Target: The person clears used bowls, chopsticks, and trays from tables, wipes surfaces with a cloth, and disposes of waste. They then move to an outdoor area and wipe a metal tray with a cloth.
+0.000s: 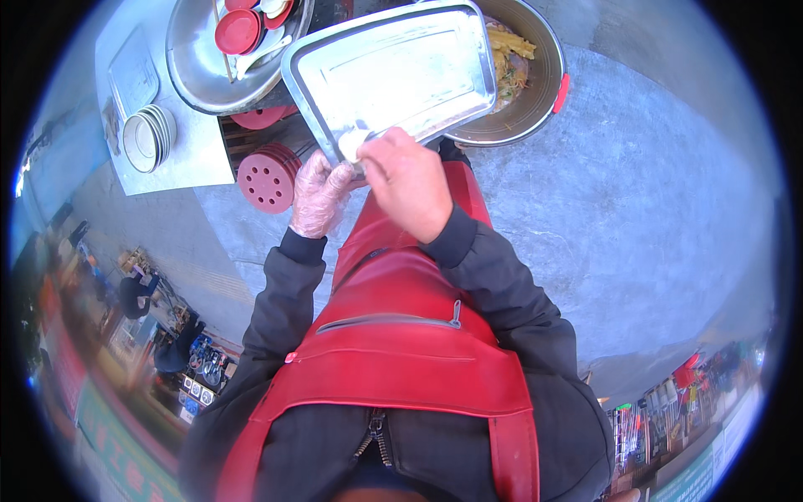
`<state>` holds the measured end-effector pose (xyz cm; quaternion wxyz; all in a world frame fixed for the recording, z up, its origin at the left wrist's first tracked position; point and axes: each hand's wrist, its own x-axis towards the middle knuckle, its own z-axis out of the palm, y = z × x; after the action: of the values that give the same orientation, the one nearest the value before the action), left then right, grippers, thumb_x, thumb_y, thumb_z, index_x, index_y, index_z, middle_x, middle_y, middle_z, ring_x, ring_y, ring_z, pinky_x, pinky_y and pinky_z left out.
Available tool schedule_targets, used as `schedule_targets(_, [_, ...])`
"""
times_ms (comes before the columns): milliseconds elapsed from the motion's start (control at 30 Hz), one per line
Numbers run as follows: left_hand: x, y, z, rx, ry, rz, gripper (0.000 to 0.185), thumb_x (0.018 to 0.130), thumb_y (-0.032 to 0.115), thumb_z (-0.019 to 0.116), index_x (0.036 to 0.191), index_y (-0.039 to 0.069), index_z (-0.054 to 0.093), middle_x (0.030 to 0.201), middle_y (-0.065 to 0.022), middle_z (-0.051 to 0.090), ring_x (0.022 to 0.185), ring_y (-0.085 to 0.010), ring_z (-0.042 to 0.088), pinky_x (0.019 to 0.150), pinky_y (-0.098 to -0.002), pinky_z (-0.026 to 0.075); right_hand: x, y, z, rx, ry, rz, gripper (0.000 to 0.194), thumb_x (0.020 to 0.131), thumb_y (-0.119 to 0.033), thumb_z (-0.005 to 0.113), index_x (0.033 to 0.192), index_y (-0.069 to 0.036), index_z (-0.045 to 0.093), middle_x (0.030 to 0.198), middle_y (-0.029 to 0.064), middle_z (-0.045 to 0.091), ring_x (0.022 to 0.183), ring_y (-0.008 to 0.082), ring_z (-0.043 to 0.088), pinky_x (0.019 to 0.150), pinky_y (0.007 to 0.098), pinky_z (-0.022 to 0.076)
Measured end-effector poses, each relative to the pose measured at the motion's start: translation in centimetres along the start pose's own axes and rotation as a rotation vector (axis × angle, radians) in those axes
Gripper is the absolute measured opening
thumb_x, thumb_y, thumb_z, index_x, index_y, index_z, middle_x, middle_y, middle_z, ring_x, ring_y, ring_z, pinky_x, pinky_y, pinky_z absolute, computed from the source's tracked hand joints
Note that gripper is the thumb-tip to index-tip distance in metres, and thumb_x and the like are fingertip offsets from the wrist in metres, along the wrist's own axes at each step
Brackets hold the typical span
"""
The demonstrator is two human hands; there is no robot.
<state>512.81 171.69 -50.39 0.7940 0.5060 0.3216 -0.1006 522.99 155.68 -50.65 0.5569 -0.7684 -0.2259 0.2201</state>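
A rectangular metal tray (401,69) is tilted in front of me. My left hand (319,193), in a clear plastic glove, grips its near left corner. My bare right hand (408,179) pinches a white object (352,144), perhaps a cloth or sponge, against the tray's inside near that corner. Behind the tray's right end stands a large round pot (533,119) with food scraps (511,63) in it. To the left, a wide metal basin (201,75) holds small red dishes (236,31), a white spoon (260,58) and a chopstick.
A white tabletop (194,172) at the left bears stacked white bowls (147,138) and another metal tray (133,72). Red perforated stools (266,182) are stacked beneath the basin's near side. The pot has a red handle (561,94) on the right. Concrete floor surrounds me.
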Motion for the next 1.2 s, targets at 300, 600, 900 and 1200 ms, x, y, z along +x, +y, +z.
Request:
schedule_targets(300, [-0.6,0.4,0.0,-0.102,0.076,0.063,0.026,0.100,0.015,0.059,0.117,-0.003,0.051,0.125,-0.0200,0.060,0.117,-0.0354,0.062,0.094,-0.0549,0.056,3.1,12.7,-4.7,-0.487,0.294,0.233,0.008,0.086,-0.011,0.064,0.088,-0.008,0.071,0.083,0.0153,0.063,0.076,0.0370,0.067,0.070,0.0471,0.0547])
schedule_targets(600, [-0.1,0.2,1.2,-0.121,0.077,0.056,0.015,0.100,0.012,0.058,0.100,0.000,0.048,0.119,-0.0196,0.061,0.113,-0.0319,0.063,0.095,-0.0566,0.055,0.0,6.6,-0.2,-0.130,-0.093,-0.057,0.012,0.083,-0.005,0.066,0.095,-0.008,0.066,0.090,0.0152,0.060,0.077,0.0379,0.065,0.068,0.0440,0.0535])
schedule_targets(900, [0.5,-0.9,2.3,-0.178,0.143,0.055,0.025,0.101,0.013,0.057,0.122,0.002,0.051,0.122,-0.0125,0.062,0.118,-0.0260,0.061,0.100,-0.0530,0.051,-0.2,0.5,-0.5,-0.053,0.152,0.127,0.015,0.083,-0.001,0.066,0.097,-0.006,0.066,0.092,0.0139,0.059,0.079,0.0356,0.066,0.070,0.0450,0.0542])
schedule_targets(1200, [-0.9,-0.6,1.4,-0.158,0.150,0.097,0.018,0.098,0.007,0.059,0.113,-0.002,0.054,0.115,-0.0141,0.063,0.106,-0.0252,0.065,0.095,-0.0486,0.054,0.2,17.8,-4.5,-0.392,0.411,0.076,0.008,0.087,-0.008,0.065,0.094,-0.006,0.069,0.100,0.0147,0.065,0.087,0.0356,0.067,0.077,0.0422,0.0542])
